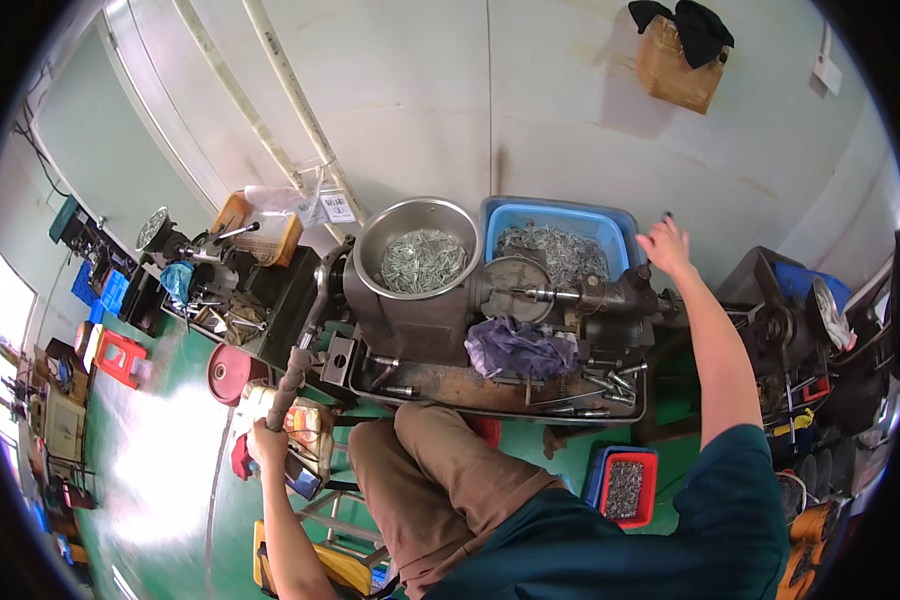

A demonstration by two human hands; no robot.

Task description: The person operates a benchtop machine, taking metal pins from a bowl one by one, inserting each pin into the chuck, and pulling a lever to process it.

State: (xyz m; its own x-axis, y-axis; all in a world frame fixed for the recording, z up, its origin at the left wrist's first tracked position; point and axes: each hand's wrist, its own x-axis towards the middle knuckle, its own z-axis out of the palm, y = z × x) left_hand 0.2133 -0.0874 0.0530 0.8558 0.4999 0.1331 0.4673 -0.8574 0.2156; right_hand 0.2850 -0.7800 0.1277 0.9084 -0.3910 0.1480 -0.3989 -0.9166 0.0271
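Note:
My left hand (267, 443) is closed around the lower end of a long lever (288, 390) wrapped in brownish material, on the left side of a bench machine (410, 325). My right hand (667, 247) is raised at the machine's right end, beside a blue tray (615, 238) of metal pieces. Its fingers look apart, with a small dark spot at one fingertip; I see nothing held in them. A round steel bowl (363, 240) full of small shiny metal parts sits on top of the machine. A purple cloth (520, 347) hangs over the machine's front.
Loose metal tools (610, 385) lie in the machine's oily tray (445, 383). A red bin (651, 490) of small parts stands on the floor at right. Other machines stand left (235, 290) and right (770, 325). A red stool (120, 358) and a cardboard box (675, 75) on the wall are farther off.

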